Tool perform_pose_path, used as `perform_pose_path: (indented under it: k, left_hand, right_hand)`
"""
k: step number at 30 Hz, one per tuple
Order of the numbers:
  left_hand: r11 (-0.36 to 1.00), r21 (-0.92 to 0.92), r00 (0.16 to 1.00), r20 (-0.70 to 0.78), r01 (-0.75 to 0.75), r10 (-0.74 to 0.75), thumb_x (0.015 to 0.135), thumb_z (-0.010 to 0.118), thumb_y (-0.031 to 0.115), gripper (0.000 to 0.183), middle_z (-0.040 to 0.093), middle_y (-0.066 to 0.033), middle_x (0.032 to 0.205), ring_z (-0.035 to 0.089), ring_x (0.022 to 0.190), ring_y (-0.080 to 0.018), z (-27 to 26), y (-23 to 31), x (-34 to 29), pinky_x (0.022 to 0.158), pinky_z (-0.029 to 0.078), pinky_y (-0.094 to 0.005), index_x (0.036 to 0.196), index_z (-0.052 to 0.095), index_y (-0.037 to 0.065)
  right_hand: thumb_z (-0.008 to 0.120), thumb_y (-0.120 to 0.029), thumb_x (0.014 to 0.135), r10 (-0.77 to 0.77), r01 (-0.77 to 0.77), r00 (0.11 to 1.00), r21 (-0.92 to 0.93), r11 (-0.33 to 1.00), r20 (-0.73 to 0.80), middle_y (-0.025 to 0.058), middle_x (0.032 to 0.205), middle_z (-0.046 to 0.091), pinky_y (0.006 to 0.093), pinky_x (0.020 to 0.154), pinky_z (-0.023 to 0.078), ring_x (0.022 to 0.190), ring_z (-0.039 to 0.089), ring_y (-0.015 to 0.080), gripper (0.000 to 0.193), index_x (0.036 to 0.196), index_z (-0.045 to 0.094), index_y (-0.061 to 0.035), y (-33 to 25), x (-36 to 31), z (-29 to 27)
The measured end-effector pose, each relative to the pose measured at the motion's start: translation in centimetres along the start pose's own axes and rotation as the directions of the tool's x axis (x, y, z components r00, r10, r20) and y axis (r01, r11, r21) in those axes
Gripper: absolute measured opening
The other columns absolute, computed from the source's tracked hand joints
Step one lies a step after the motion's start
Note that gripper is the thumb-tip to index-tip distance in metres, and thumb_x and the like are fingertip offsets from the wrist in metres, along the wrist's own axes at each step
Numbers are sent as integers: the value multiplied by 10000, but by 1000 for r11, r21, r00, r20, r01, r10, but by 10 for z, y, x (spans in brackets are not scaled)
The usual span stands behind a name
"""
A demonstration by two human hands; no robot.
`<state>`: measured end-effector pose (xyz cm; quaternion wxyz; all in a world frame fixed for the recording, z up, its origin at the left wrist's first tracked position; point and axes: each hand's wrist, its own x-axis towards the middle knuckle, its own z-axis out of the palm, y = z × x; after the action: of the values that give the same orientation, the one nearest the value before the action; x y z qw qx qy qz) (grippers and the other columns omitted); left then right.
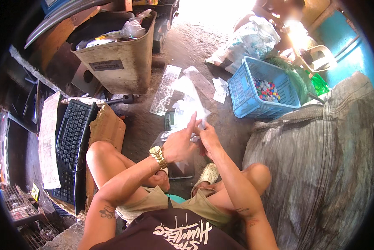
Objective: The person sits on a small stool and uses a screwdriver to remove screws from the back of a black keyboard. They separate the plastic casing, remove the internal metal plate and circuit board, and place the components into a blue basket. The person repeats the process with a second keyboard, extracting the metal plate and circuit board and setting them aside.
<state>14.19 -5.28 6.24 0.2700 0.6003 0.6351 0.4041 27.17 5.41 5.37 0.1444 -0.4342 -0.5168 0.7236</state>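
On the floor (233,143), a big woven sack (312,166) bulks at my right, with a blue crate (247,104) just past it and a black keyboard (72,141) at my left. Pale sheets (183,106) lie ahead. My left grip (188,134) has one finger straight, my right grip (200,127) curls beside it; whether either pinches something, I cannot tell. Small coloured caps (268,91) sit in the crate.

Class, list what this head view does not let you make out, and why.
In the head view:
Anything between the left hand and right hand: hidden by the fingers.
Time on the gold watch: too small.
Outlines of the white pieces: lost in glare.
Lower contents of the bin: hidden by its walls.
Inside of the grey sack: hidden by its fabric.
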Motion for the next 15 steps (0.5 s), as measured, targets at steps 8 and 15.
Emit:
perform_pose_path:
  k: [8, 15]
  left_hand:
    - [990, -4, 899, -418, 144, -133, 849, 843, 401, 1122, 421, -265, 1588, 453, 1434, -363, -16, -34, 13, 1087, 433, -524, 1654, 132, 78]
    - [652, -460, 798, 359, 602, -484, 801, 911, 378, 1143, 621, -217, 1358, 628, 1194, -313, 52, -96, 8, 1060, 473, -452, 1604, 211, -37]
  right_hand:
    - [739, -64, 934, -38, 105, 986, 422, 901, -164, 109, 1065, 749, 423, 913, 586, 992, 722, 251, 261, 1183, 684, -5, -7, 5, -28]
    - [725, -56, 929, 115, -52, 988, 474, 879, -107, 162, 1174, 706, 440, 909, 589, 1034, 711, 283, 327, 1240, 641, 3, 67, 18, -84]
